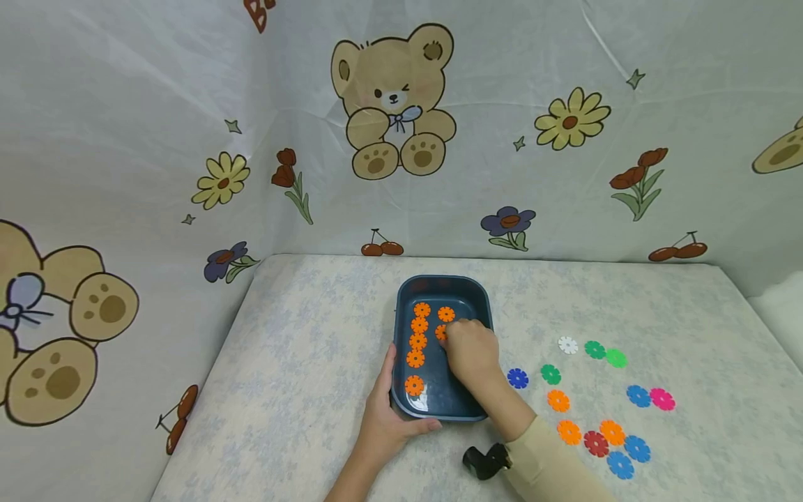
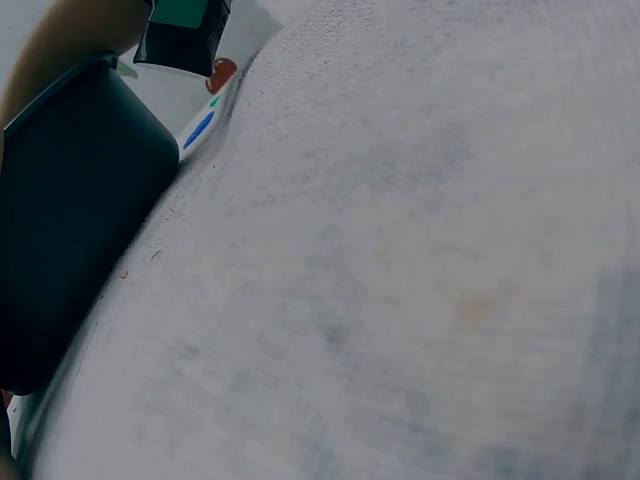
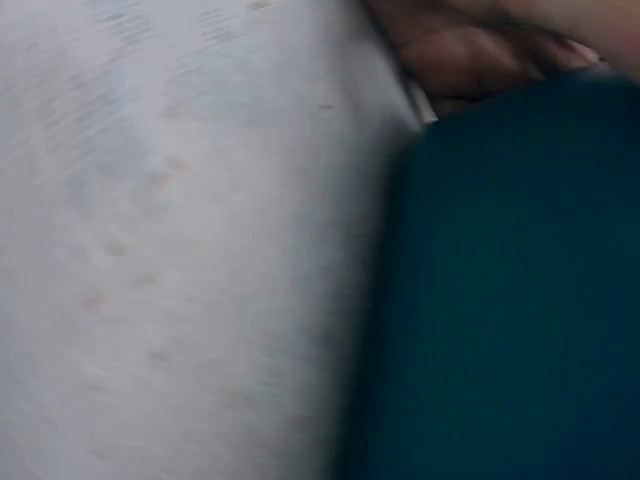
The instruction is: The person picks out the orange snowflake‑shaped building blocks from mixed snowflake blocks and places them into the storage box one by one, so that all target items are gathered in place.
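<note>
A dark blue tray point(image 1: 442, 411) stands on the table, with several orange flower-shaped discs point(image 1: 417, 341) in a column along its left side and two more point(image 1: 446, 314) to their right. My left hand point(image 1: 384, 425) holds the tray's near left corner, fingers along the side and thumb at the near edge. My right hand point(image 1: 472, 352) is inside the tray, its bent fingers down at the lower disc of the right pair and partly covering it; its fingertips are hidden. The tray point(image 2: 85, 220) fills the left of the left wrist view; beside the tray point(image 3: 510, 280) in the right wrist view are the left hand's fingers point(image 3: 460, 60).
Right of the tray lie loose flower-shaped discs: white point(image 1: 567, 345), green point(image 1: 551, 374), dark blue point(image 1: 517, 378), light blue point(image 1: 638, 396), pink point(image 1: 662, 399), red point(image 1: 596, 443) and orange point(image 1: 558, 401). A patterned cloth point(image 1: 401, 209) hangs behind the table.
</note>
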The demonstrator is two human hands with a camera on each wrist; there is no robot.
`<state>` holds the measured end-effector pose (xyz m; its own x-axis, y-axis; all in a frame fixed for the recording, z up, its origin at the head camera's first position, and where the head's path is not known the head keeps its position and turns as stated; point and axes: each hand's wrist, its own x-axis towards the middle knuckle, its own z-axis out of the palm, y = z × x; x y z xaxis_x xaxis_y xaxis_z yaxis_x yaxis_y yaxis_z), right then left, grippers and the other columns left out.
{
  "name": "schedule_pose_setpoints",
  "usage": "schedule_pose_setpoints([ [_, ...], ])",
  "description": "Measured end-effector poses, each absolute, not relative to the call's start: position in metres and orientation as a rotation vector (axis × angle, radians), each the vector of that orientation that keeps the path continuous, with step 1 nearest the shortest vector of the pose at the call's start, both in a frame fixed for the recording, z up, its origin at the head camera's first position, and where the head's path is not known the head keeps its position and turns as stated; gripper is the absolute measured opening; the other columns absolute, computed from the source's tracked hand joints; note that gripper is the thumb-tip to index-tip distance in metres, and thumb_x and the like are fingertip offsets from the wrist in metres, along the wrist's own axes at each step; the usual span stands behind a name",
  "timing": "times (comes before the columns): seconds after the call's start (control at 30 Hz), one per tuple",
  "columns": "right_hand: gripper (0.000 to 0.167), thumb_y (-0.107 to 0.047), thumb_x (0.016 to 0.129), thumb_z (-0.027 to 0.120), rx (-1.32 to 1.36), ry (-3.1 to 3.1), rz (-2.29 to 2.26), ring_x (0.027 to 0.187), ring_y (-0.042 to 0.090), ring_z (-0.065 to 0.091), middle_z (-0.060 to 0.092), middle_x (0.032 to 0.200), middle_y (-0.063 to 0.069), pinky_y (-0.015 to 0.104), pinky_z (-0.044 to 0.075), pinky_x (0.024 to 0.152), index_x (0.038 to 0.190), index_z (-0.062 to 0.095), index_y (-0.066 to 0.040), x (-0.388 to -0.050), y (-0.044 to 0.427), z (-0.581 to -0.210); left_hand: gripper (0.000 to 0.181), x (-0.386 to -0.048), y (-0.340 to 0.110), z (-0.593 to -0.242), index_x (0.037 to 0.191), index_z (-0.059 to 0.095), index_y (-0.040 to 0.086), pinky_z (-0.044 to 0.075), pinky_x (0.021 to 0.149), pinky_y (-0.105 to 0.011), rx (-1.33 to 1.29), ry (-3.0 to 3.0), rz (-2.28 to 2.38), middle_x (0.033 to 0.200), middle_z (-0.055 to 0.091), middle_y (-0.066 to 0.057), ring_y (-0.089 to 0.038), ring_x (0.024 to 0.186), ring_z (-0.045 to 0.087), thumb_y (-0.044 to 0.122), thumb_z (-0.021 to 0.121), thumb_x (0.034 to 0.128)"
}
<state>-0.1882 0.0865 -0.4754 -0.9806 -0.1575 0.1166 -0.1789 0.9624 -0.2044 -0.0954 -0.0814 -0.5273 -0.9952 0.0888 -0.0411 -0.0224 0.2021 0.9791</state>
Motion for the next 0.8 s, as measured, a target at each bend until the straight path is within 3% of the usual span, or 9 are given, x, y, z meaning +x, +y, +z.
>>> schedule_pose_setpoints([
  [0.1,0.019,-0.022,0.086,0.079,0.259,-3.012,0.593,0.056,0.017,0.055,0.063,0.065,0.004,0.032,0.048,0.05,0.074,0.071,-0.009,-0.187,0.093,-0.467,0.13,-0.095,-0.08,-0.527,0.16,0.01,0.034,0.021,0.124,-0.042,0.061,2.366,1.912,0.164,0.015,0.019,-0.007,0.151,0.018,0.035,0.095,0.062],
  [0.17,0.015,-0.022,0.086,0.079,0.276,-2.993,0.765,0.059,0.013,0.056,0.067,0.071,0.003,0.029,0.049,0.054,0.08,0.074,-0.009,-0.186,0.099,-0.46,0.129,-0.095,-0.08,-0.527,0.16,0.01,0.035,0.021,0.124,-0.045,0.061,2.37,1.905,0.164,0.015,0.019,-0.007,0.151,0.018,0.035,0.095,0.0625],
  [0.3,0.027,-0.024,0.087,0.078,0.304,-2.953,0.99,0.067,0.01,0.056,0.072,0.09,0.0,0.027,0.051,0.061,0.109,0.076,-0.009,-0.178,0.12,-0.441,0.129,-0.095,-0.079,-0.527,0.16,0.01,0.035,0.021,0.123,-0.048,0.074,2.37,1.914,0.164,0.016,0.018,-0.008,0.152,0.019,0.035,0.095,0.0624],
  [0.4,0.035,-0.025,0.088,0.076,0.306,-2.932,1.078,0.065,0.013,0.051,0.07,0.096,0.0,0.025,0.047,0.056,0.12,0.072,-0.011,-0.169,0.143,-0.428,0.129,-0.095,-0.079,-0.528,0.159,0.01,0.036,0.022,0.123,-0.048,0.079,2.366,1.926,0.164,0.016,0.018,-0.009,0.152,0.019,0.035,0.095,0.0622],
  [0.63,0.033,-0.024,0.087,0.077,0.342,-2.965,1.102,0.072,0.013,0.053,0.07,0.108,0.003,0.021,0.048,0.054,0.119,0.071,-0.016,-0.146,0.214,-0.421,0.132,-0.095,-0.08,-0.529,0.16,0.011,0.035,0.022,0.123,-0.049,0.061,2.365,1.945,0.164,0.017,0.019,-0.01,0.152,0.019,0.035,0.096,0.0596],
  [0.8,0.034,-0.024,0.088,0.076,0.235,-3.159,1.096,0.073,0.012,0.052,0.068,0.104,0.004,0.021,0.046,0.054,0.119,0.07,-0.014,-0.131,0.262,-0.431,0.131,-0.095,-0.08,-0.529,0.159,0.011,0.036,0.022,0.123,-0.05,0.057,2.352,1.951,0.164,0.018,0.018,-0.011,0.152,0.019,0.034,0.096,0.0597],
])
